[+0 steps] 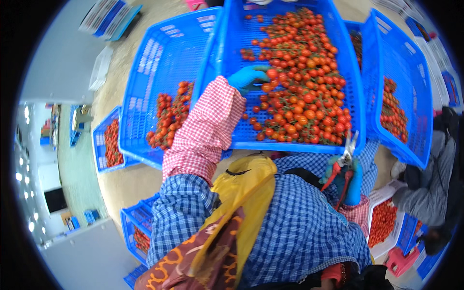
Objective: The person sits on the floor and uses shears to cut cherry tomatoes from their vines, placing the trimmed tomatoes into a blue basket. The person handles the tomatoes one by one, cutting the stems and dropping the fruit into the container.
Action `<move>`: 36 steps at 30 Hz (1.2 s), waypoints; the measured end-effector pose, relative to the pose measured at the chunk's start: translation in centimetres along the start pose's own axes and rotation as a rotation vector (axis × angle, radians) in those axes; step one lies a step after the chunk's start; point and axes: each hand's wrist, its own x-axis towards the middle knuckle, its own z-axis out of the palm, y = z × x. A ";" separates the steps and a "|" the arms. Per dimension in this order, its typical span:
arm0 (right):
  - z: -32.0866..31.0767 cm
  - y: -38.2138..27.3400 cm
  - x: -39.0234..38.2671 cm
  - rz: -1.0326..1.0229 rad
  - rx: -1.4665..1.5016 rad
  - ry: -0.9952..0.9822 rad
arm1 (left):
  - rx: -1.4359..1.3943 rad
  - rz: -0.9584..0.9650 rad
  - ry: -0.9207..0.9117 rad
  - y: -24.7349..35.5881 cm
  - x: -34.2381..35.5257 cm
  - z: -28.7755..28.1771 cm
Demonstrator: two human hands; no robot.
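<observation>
Blue plastic crates crowd a tan worktable, the middle crate (290,142) heaped with cherry tomatoes (304,82). My gloved left hand (249,77) rests on the heap's edge, fingers curled over fruit lying at its three o'clock. My right hand (349,181) (well back, at five o'clock) grips red-handled snips (344,162). A blue-and-white printed package (108,17) lies at ten o'clock.

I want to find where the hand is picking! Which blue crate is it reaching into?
The middle blue crate, the one fullest of cherry tomatoes. The left hand in a blue glove rests inside it; the crates either side have no hand in them.
</observation>
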 end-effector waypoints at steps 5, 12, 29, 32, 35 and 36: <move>0.3 -0.5 -0.2 -0.082 -0.105 -0.014 | -0.233 0.439 0.328 -0.7 -12.2 -4.6; 1.2 0.4 0.7 -0.043 -0.228 -0.022 | -0.175 0.408 1.164 -8.5 -30.8 -13.9; 1.6 0.3 -0.4 0.033 -0.153 0.154 | 1.267 -0.365 1.636 -8.3 -26.5 -18.0; 1.1 0.2 -0.1 -0.004 -0.200 0.070 | 0.810 0.652 1.242 -3.0 -17.3 -9.5; 0.6 0.4 0.2 -0.024 -0.178 0.001 | 0.845 0.528 0.536 -1.9 -8.8 -0.8; 0.3 0.4 0.2 -0.052 -0.206 -0.045 | 1.034 0.525 0.273 -1.6 -5.7 1.2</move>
